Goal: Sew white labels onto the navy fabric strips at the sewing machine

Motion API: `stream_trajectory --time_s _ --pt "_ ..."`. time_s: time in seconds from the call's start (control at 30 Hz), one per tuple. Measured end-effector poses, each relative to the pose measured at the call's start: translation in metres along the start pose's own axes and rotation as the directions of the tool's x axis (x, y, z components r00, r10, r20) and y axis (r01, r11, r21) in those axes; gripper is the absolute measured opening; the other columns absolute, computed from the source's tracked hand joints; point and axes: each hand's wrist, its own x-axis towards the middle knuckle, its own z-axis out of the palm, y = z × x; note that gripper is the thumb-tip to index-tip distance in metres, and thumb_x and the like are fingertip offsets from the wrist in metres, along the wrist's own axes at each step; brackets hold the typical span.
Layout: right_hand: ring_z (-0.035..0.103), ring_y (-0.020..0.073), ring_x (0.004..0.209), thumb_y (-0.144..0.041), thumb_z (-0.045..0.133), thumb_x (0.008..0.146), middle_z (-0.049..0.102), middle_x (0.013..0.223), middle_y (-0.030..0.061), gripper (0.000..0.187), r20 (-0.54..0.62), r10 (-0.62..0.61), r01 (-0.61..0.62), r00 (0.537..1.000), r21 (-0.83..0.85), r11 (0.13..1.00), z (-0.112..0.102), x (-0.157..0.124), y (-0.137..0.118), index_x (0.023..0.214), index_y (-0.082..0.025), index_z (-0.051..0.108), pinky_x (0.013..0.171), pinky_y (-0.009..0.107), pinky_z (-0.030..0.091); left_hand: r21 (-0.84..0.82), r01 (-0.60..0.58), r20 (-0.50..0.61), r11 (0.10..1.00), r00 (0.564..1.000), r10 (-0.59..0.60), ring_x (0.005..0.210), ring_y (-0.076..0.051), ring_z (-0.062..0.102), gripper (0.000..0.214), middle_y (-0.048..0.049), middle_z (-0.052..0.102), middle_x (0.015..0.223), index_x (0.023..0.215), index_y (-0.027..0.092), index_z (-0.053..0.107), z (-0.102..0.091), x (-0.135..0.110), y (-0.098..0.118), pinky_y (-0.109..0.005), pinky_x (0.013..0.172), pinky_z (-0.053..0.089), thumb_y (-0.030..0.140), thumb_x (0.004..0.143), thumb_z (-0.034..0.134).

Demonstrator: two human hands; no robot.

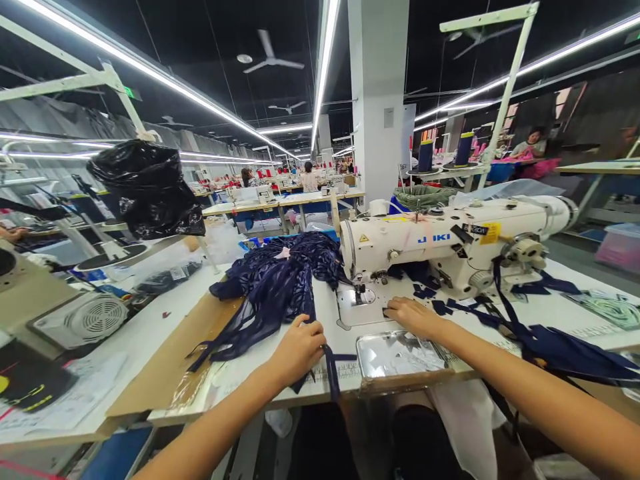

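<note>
My left hand (303, 348) is closed on a navy strap (332, 373), whose loose end hangs over the table's front edge. Just beyond it, a heap of navy patterned sheer garments (280, 280) spreads to the left of the sewing machine (425, 243). My right hand (413, 317) rests at the right of the needle plate (361, 297), its fingers bent together and tips down. A small dark bit shows by those fingertips, too little of it to name. Navy fabric scraps (425, 291) lie behind the right hand.
A shiny metal plate (395, 357) is set in the table's front edge. More navy fabric (560, 343) lies at the right. Left stand a black plastic bag (150, 190) on a stand and another machine (75, 320). Thread cones (425, 157) stand behind; people sit farther back.
</note>
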Motion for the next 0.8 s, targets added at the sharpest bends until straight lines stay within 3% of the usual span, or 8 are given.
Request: stream_trajectory --time_s 0.1,0.2,0.3,0.43,0.63,0.8 --pt "0.055 0.0188 0.093 0.000 0.039 0.078 0.063 0.097 0.0103 0.032 -0.030 0.034 -0.027 0.999 0.207 0.978 0.001 0.002 0.008 0.093 -0.012 0.064 0.083 0.028 0.040 -0.021 -0.020 -0.011 1.000 1.000 0.020 0.074 -0.014 0.054 0.010 -0.0010 0.059 0.081 0.070 0.017 0.058 -0.006 0.000 0.001 -0.034 0.079 0.036 0.015 0.079 0.054" --pt "0.054 0.0166 0.101 -0.002 0.038 0.079 0.063 0.105 0.0085 0.033 -0.053 0.206 -0.170 0.977 0.392 0.904 0.002 0.001 0.016 0.097 -0.013 0.064 0.088 0.026 0.039 -0.046 -0.050 -0.036 0.998 0.998 0.048 0.074 -0.015 0.051 0.014 -0.0021 0.058 0.082 0.068 0.016 0.056 -0.011 0.003 0.003 -0.031 0.072 0.034 0.022 0.081 0.055" --pt "0.058 0.0163 0.093 -0.006 0.039 0.081 0.063 0.103 0.0074 0.030 -0.046 0.338 -0.289 0.940 0.420 0.860 0.002 0.002 0.019 0.096 -0.014 0.064 0.084 0.026 0.042 -0.056 -0.086 -0.078 0.995 0.994 0.081 0.076 -0.016 0.049 0.016 -0.0027 0.058 0.081 0.067 0.016 0.054 -0.012 0.010 0.009 -0.031 0.069 0.033 0.021 0.082 0.052" --pt "0.058 0.0174 0.081 -0.015 0.047 0.079 0.064 0.090 0.0066 0.022 -0.048 0.401 -0.351 0.915 0.397 0.848 0.000 0.007 0.012 0.094 -0.014 0.063 0.074 0.028 0.044 -0.061 -0.080 -0.174 0.995 0.982 0.068 0.077 -0.017 0.046 0.016 -0.0029 0.055 0.075 0.064 0.015 0.052 -0.007 0.023 0.018 -0.033 0.071 0.032 0.017 0.080 0.049" --pt "0.056 0.0192 0.083 -0.016 0.046 0.080 0.059 0.084 0.0065 0.020 -0.087 0.256 -0.226 0.963 0.265 0.937 0.006 0.010 -0.005 0.090 -0.016 0.063 0.074 0.029 0.042 -0.076 -0.017 -0.150 0.997 0.989 0.005 0.075 -0.016 0.045 0.010 -0.0028 0.052 0.075 0.063 0.015 0.052 0.015 0.050 0.027 -0.031 0.070 0.033 0.012 0.073 0.052" --pt "0.056 0.0181 0.075 -0.013 0.033 0.086 0.057 0.077 0.0063 0.031 -0.175 0.031 -0.001 0.984 0.170 0.986 0.021 0.009 -0.003 0.076 -0.018 0.062 0.067 0.028 0.043 -0.003 -0.052 -0.069 0.999 0.996 0.052 0.083 -0.018 0.045 0.005 -0.0057 0.055 0.085 0.071 0.013 0.057 0.042 0.082 0.021 -0.032 0.070 0.032 0.016 0.074 0.055"
